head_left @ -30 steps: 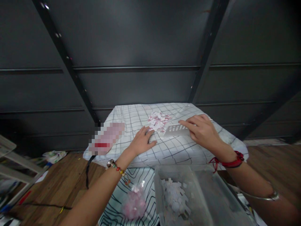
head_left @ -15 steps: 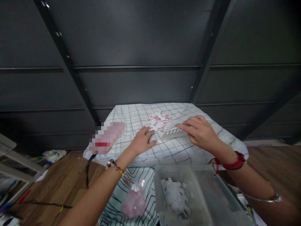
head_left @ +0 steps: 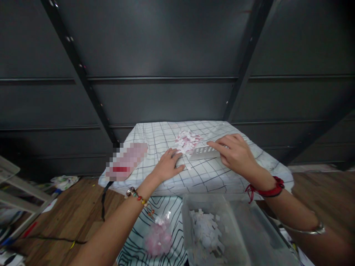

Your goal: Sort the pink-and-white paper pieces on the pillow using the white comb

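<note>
My right hand [head_left: 235, 151] is closed around the far right side of a small white slotted plastic basket [head_left: 205, 152], tilted on the cloth. My left hand [head_left: 168, 165] rests on the cloth with its fingers spread, the fingertips at the near edge of a paper pile. That pile of small white and pink paper pieces [head_left: 188, 140] lies just beyond the basket. A few loose scraps lie between my left hand and the basket. What the basket contains is hidden from this angle.
A white grid-patterned cloth [head_left: 155, 135] covers the table. Nearer me stand a clear plastic bin [head_left: 230, 225] with white paper pieces [head_left: 206, 231] and a clear bag of pink bits [head_left: 159, 236]. A blurred-out pink object [head_left: 127, 162] lies at left. Dark panels [head_left: 163, 103] rise behind.
My right hand has tipped the basket slightly, so its slotted side shows at a different angle. My left hand stays in place.
</note>
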Demonstrator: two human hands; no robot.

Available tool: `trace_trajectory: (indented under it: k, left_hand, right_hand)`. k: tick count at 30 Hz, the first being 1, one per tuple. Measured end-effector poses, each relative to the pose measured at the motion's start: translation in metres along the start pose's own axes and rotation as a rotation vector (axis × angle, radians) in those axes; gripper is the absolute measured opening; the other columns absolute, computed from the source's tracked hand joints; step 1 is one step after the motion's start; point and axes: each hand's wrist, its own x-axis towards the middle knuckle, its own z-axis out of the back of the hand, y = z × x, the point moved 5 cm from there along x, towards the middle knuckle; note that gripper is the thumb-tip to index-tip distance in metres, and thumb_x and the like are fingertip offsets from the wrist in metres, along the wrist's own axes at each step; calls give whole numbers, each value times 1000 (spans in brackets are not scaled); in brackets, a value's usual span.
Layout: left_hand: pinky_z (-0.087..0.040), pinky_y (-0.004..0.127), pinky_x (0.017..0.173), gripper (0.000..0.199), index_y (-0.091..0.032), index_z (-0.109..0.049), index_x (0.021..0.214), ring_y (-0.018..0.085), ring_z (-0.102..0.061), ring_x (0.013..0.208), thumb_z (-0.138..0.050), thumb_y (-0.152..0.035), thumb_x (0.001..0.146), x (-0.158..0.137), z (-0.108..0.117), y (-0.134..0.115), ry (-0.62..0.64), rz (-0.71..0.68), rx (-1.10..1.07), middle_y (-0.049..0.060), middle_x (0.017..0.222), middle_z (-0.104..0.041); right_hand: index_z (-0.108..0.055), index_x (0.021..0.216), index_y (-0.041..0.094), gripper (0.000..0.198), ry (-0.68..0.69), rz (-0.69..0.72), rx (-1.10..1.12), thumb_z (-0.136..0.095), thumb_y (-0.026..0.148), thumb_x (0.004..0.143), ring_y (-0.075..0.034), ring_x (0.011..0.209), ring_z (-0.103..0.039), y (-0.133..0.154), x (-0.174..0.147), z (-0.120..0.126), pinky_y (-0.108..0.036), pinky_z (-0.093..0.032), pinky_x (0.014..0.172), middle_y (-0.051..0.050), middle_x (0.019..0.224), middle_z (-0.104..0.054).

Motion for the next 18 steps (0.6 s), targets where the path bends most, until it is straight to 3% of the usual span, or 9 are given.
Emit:
trace_trajectory:
  k: [6, 9, 13, 18]
  left_hand:
    - [-34, 44, 104, 37, -11, -52, 121, 26, -42, 122, -42, -17, 86, 1, 0, 11, -128, 36, -45, 15, 127, -49]
    - [-36, 42, 103, 39, -11, -52, 120, 25, -43, 120, -40, -11, 84, -2, 0, 21, -130, 85, -79, 15, 125, -50]
    - [-36, 44, 103, 42, -14, -49, 123, 25, -40, 122, -41, -11, 82, -13, 2, 31, -92, 53, -75, 13, 128, -46]
    - [-34, 45, 104, 38, -12, -48, 123, 27, -39, 122, -42, -17, 85, -30, 10, 42, -88, 65, -33, 16, 128, -44]
  right_hand:
    - [-63, 95, 14, 36, 10, 13, 7, -42, -1, 70, -16, 68, -44, 15, 8, 2, -30, -30, 66, -3, 68, -58]
    - [-64, 95, 15, 36, 7, -31, -47, -42, 0, 71, -16, 68, -44, 18, 13, 8, -30, -28, 66, -3, 68, -58]
    - [-65, 94, 13, 32, 53, -99, -150, -44, 3, 71, -17, 67, -43, 17, 15, 18, -31, -26, 63, -4, 67, -58]
    - [-66, 88, 12, 28, 109, -87, -184, -45, 2, 71, -18, 64, -41, 29, 19, 16, -32, -24, 61, -4, 62, -55]
